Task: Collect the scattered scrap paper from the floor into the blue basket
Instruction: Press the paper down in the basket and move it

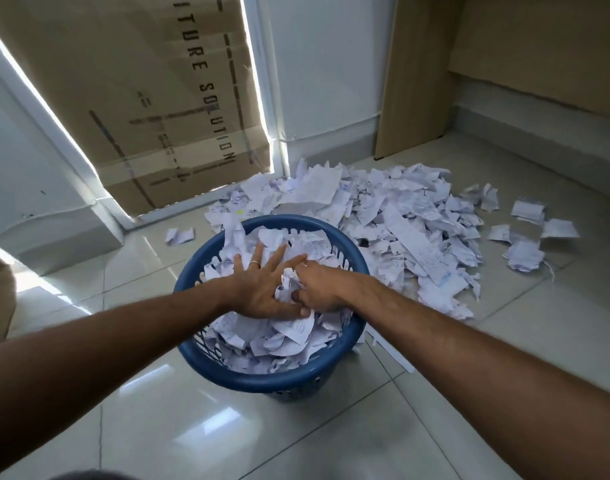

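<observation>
Cardboard box [130, 91] leans upper left. Blue basket [272, 379] mid-floor, full of scrap paper [289, 337]. Left hand [262, 289] flat on the paper, fingers spread; right hand [322, 289] fingers clenched around a wad. Loose paper pile [400, 216] on floor [435, 393] beyond and right of basket.

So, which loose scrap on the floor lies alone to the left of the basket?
The small folded scrap near the cardboard box; every other piece lies in the pile behind and right of the basket.

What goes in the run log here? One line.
left hand: flat on paper | right hand: pressing scrap | blue plastic basket: nearly full | white paper pile: remains on floor
</observation>
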Demonstrator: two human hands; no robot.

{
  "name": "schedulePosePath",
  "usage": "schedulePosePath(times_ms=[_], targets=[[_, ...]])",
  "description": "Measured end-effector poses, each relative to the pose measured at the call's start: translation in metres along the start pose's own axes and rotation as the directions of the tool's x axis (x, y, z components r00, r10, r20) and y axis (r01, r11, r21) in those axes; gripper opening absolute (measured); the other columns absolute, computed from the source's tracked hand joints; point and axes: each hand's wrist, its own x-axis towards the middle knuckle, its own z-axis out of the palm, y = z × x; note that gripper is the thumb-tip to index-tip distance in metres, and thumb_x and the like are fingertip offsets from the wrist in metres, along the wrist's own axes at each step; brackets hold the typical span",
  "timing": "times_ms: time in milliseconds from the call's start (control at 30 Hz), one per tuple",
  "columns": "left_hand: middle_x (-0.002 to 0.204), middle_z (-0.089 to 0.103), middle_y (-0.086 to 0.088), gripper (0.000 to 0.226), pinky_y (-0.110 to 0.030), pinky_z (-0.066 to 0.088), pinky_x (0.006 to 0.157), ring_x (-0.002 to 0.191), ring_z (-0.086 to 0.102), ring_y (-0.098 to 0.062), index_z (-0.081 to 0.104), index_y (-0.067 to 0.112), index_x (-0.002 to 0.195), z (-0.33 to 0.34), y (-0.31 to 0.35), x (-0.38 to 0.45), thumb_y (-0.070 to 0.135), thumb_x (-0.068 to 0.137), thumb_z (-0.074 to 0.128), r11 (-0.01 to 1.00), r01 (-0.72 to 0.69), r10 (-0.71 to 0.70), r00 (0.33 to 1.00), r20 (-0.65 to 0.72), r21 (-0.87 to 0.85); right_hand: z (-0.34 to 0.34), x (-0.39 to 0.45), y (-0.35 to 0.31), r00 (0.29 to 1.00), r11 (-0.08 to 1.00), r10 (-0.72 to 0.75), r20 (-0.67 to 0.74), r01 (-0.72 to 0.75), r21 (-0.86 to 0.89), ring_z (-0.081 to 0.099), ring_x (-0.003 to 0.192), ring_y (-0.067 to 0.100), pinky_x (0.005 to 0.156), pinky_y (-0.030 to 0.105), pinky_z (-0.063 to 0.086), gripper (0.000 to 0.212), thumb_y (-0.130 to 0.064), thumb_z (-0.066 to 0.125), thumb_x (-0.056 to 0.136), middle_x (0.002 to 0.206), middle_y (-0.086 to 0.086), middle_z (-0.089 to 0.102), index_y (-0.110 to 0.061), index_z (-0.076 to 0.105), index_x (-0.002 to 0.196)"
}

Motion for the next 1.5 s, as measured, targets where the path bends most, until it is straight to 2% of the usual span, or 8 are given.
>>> schedulePosePath(times_ms=[167,267,333,467,667,967,1167,1500], targets=[[0.161,-0.035,0.0,0.119,-0.069,-0.006,0.117,0.148,-0.027,-0.041,-0.029,0.043,0.15,-0.005,-0.001,0.001,0.087,0.074,0.051,1.0,0.018,-0.019,0.999,0.033,0.011,0.012,-0.018,-0.028,0.935,0.947,0.186,-0.304,-0.087,0.31,0.043,0.133,0.034,0.107,0.045,0.038,0.078,-0.022,0.069,0.086,0.158,0.003,0.006,-0.021,0.022,0.149],[0.159,-0.039,-0.003,0.12,-0.066,-0.009,0.116,0.148,-0.03,-0.037,-0.029,0.035,0.153,0.005,-0.002,0.002,0.086,0.075,0.047,0.998,0.055,-0.056,0.998,-0.036,-0.03,0.027,-0.011,-0.044,0.877,0.853,0.376,-0.298,-0.202,0.482,0.013,0.15,0.032,0.119,0.042,0.022,0.089,-0.033,0.056,0.095,0.163,0.008,-0.024,-0.016,-0.006,0.158],[0.157,-0.042,-0.004,0.126,-0.066,-0.007,0.118,0.147,-0.033,-0.035,-0.029,0.027,0.154,0.016,-0.006,0.002,0.094,0.063,0.027,0.998,0.069,-0.07,0.995,-0.069,-0.012,0.037,0.0,-0.05,0.858,0.796,0.456,-0.234,-0.276,0.538,-0.007,0.153,0.029,0.123,0.041,0.005,0.083,-0.042,0.042,0.1,0.163,0.012,-0.022,-0.012,-0.011,0.157],[0.157,-0.041,-0.006,0.126,-0.061,-0.009,0.12,0.144,-0.037,-0.034,-0.028,0.015,0.154,0.034,-0.012,0.003,0.087,0.055,0.004,0.998,0.048,-0.051,0.994,-0.093,-0.039,0.053,0.016,-0.057,0.836,0.782,0.508,-0.206,-0.348,0.517,-0.013,0.152,0.03,0.123,0.042,-0.004,0.078,-0.049,0.032,0.102,0.164,0.013,-0.018,-0.012,-0.008,0.158],[0.155,-0.046,-0.008,0.127,-0.062,-0.01,0.119,0.142,-0.041,-0.035,-0.034,0.013,0.151,0.055,-0.016,0.013,0.083,0.079,0.044,0.998,0.02,-0.025,0.995,-0.096,-0.051,0.072,0.033,-0.05,0.831,0.758,0.549,-0.093,-0.448,0.474,-0.018,0.151,0.031,0.122,0.048,0.006,0.07,-0.045,0.029,0.105,0.163,0.011,-0.023,-0.017,-0.007,0.158],[0.152,-0.048,-0.009,0.124,-0.065,-0.014,0.117,0.141,-0.043,-0.037,-0.039,0.014,0.147,0.061,-0.029,0.041,0.086,0.06,0.012,0.997,-0.007,0.007,1.0,0.001,-0.074,0.073,0.06,-0.04,0.819,0.724,0.573,-0.025,-0.493,0.482,-0.012,0.152,0.031,0.121,0.049,0.016,0.069,-0.039,0.032,0.105,0.164,0.011,-0.02,-0.016,-0.006,0.158],[0.16,-0.036,-0.009,0.1,-0.063,-0.014,0.117,0.145,-0.036,-0.036,-0.022,0.011,0.155,0.061,-0.035,0.056,0.068,0.081,0.014,0.993,-0.049,0.043,0.997,-0.06,-0.111,0.072,0.074,-0.035,0.796,0.699,0.6,-0.076,-0.476,0.534,-0.006,0.153,0.03,0.118,0.049,0.027,0.069,-0.036,0.036,0.105,0.165,0.009,-0.015,-0.019,-0.004,0.158],[0.164,-0.027,-0.01,0.084,-0.063,-0.007,0.12,0.149,-0.029,-0.034,-0.017,0.011,0.158,0.035,-0.054,0.11,0.053,0.096,0.021,0.979,-0.189,0.179,0.977,-0.116,-0.082,0.057,0.117,-0.018,0.686,0.582,0.719,-0.108,-0.51,0.634,-0.005,0.153,0.026,0.12,0.049,0.025,0.07,-0.037,0.038,0.103,0.166,0.006,-0.011,-0.022,-0.003,0.158]])
